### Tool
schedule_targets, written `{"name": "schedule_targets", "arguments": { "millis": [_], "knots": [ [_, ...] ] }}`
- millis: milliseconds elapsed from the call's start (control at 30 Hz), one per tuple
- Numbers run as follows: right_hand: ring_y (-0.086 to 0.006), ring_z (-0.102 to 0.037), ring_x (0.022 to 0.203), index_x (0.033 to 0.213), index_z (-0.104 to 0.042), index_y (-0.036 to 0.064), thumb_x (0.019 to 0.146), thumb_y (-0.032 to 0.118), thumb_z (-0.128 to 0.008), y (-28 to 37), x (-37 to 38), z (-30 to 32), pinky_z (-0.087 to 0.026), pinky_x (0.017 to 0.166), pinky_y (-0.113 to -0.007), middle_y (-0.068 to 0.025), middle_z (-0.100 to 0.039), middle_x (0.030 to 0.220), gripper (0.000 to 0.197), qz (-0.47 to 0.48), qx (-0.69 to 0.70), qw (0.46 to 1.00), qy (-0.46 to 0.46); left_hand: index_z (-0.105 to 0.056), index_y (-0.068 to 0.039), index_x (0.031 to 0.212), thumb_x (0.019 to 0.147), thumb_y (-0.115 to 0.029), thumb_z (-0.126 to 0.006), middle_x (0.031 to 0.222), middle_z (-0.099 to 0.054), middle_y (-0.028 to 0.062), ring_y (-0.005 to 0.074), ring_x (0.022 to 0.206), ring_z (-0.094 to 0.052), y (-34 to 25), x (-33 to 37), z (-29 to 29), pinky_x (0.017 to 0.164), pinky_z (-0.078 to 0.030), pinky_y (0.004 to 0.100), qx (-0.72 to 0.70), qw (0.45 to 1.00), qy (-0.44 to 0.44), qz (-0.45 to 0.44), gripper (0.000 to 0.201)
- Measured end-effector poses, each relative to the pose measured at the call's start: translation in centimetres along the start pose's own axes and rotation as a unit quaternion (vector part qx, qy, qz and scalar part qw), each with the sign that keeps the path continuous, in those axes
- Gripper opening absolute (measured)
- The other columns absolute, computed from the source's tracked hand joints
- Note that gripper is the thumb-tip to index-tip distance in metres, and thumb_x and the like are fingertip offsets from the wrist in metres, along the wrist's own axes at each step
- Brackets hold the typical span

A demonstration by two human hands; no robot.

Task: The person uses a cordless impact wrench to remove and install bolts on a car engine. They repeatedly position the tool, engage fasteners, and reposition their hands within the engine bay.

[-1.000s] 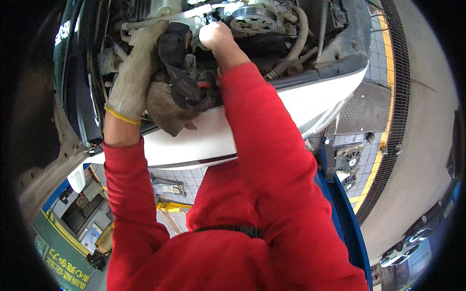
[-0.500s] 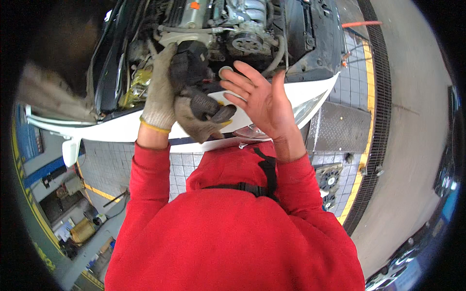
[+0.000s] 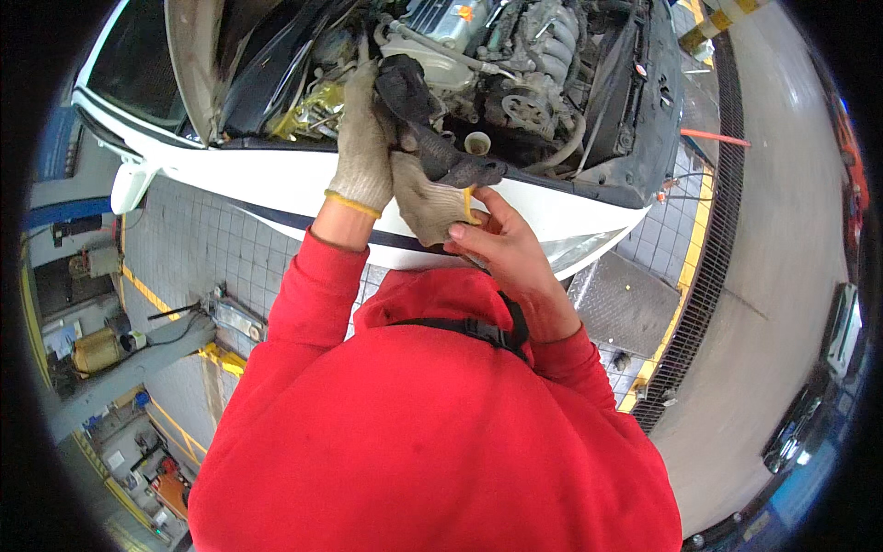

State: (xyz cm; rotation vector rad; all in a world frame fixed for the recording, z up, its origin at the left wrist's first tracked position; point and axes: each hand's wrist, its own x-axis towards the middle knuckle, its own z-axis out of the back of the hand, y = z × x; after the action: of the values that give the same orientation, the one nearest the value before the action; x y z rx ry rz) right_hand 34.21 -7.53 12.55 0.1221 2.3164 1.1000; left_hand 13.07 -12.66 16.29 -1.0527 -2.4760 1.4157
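My left hand [image 3: 372,129] wears a cream knitted work glove with a dark coated palm and a yellow cuff edge. Between its fingers, partly hidden, is a second glove [image 3: 428,198] of the same kind, hanging over the car's front edge with its yellow-rimmed opening toward the right. That cuff is pinched between the thumb and fingers of my bare right hand [image 3: 501,235]. Beyond both hands lies the open engine bay, with a ribbed metal engine [image 3: 552,41] and a round pulley [image 3: 526,109]. A small pale round cup-like piece [image 3: 477,143] sits just past the loose glove.
The white front bumper [image 3: 276,179] runs across below the bay. Some crumpled yellow wrapping [image 3: 313,110] lies in the bay's left side. A dark checkered metal plate [image 3: 625,299] and a long floor grate [image 3: 704,267] are at right. Shop equipment [image 3: 101,350] stands at left.
My right hand, spread and apart before, has moved down onto the loose glove and pinches its cuff. The glove now stretches between both hands. The view has shifted, so the car sits differently.
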Motion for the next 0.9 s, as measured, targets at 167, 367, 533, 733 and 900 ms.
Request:
{"name": "schedule_targets", "arguments": {
  "millis": [167,367,533,733,900],
  "knots": [
    [-0.0172,-0.069,0.092,0.135,-0.051,-0.006,0.089,0.01,-0.074,0.0,-1.2,1.8,-0.058,0.081,-0.031,-0.0111,-0.069,0.11,0.053,-0.012,0.128,0.992,0.01,-0.059,-0.013,0.132,0.098,-0.058,-0.049,0.129,-0.062,0.0077,0.0233,0.121,-0.057,-1.0,0.7,2.9,0.104,-0.046,0.0382,0.043,0.993,-0.024,-0.111,0.057],
    [-0.0142,-0.069,0.079,0.122,-0.063,-0.0008,0.094,0.008,-0.07,-0.5,-3.4,6.6,-0.06,0.071,-0.028,-0.0068,-0.072,0.099,0.03,-0.002,0.147,0.981,-0.128,-0.065,-0.006,0.113,0.101,-0.044,-0.047,0.106,-0.07,0.0088,0.0201,0.097,-0.069,-2.7,-1.6,4.7,0.084,-0.058,0.0356,0.185,0.978,0.076,-0.058,0.043],
    [-0.0139,-0.068,0.083,0.114,-0.063,-0.0008,0.095,0.005,-0.068,-1.3,-3.8,7.5,-0.055,0.075,-0.026,-0.0078,-0.071,0.097,0.021,0.052,0.038,0.977,-0.205,-0.064,0.002,0.108,0.102,-0.04,-0.044,0.098,-0.071,0.0158,0.0254,0.092,-0.072,-0.7,-6.9,2.5,0.082,-0.059,0.0414,0.238,0.945,0.177,0.139,0.048],
    [-0.0133,-0.063,0.092,0.12,-0.051,0.0009,0.097,0.006,-0.067,-1.3,-4.1,5.3,-0.053,0.083,-0.028,-0.0058,-0.064,0.103,0.028,0.071,0.067,0.993,-0.07,-0.052,0.005,0.132,0.095,-0.05,-0.056,0.103,-0.069,0.015,0.0263,0.084,-0.07,1.8,-9.7,-0.1,0.079,-0.06,0.0417,0.123,0.906,0.218,0.341,0.066],
    [-0.0071,-0.049,0.097,0.12,-0.052,0.0036,0.102,0.023,-0.063,-1.0,-4.2,4.7,-0.044,0.084,-0.023,0.0003,-0.053,0.103,0.029,0.107,-0.06,0.992,0.006,-0.053,-0.001,0.133,0.089,-0.051,-0.069,0.098,-0.067,0.0099,0.0196,0.077,-0.063,2.2,-11.1,-0.8,0.067,-0.052,0.0327,0.104,0.911,0.191,0.351,0.068]
  ]
}}
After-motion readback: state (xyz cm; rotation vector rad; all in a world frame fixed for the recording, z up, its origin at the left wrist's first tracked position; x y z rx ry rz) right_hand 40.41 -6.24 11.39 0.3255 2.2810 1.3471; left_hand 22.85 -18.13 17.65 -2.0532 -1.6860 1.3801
